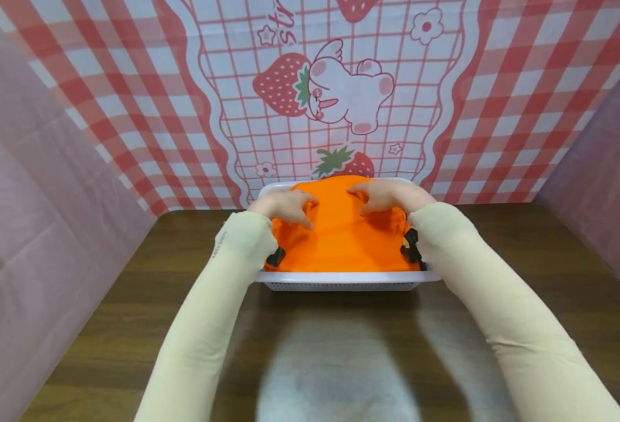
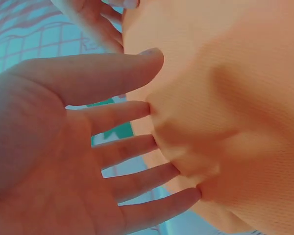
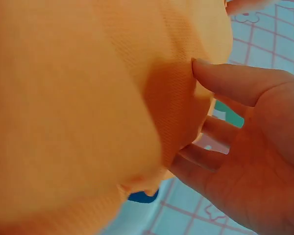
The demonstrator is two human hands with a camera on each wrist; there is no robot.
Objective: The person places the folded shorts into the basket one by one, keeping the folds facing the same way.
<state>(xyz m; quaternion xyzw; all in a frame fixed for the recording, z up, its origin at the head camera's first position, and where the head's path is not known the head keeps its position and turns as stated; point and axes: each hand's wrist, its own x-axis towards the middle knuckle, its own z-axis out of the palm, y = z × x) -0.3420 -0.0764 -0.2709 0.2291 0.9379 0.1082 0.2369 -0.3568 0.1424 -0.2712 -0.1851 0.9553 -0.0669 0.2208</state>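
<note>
Orange fabric [image 1: 341,240], bulging up in the middle, fills a white plastic basket [image 1: 348,276] and rises above its back rim. My left hand [image 1: 284,206] reaches over the left side. In the left wrist view its fingers are nearly straight and spread, their fingertips [image 2: 152,142] touching the fabric, with the thumb apart from them. On the opposite side, my right hand [image 1: 389,196] touches the fabric with thumb [image 3: 220,76] and fingertips, the fingers relaxed. Black patches [image 1: 411,246] show at the fabric's lower right and lower left edges. What lies beneath the fabric is hidden.
The basket stands on a brown wood-grain table [image 1: 183,305], close to a red-and-white checked backdrop [image 1: 362,94] with strawberry prints. Pink cloth walls [image 1: 40,193] rise on both sides. A pale glare patch [image 1: 336,363] lies on the near tabletop.
</note>
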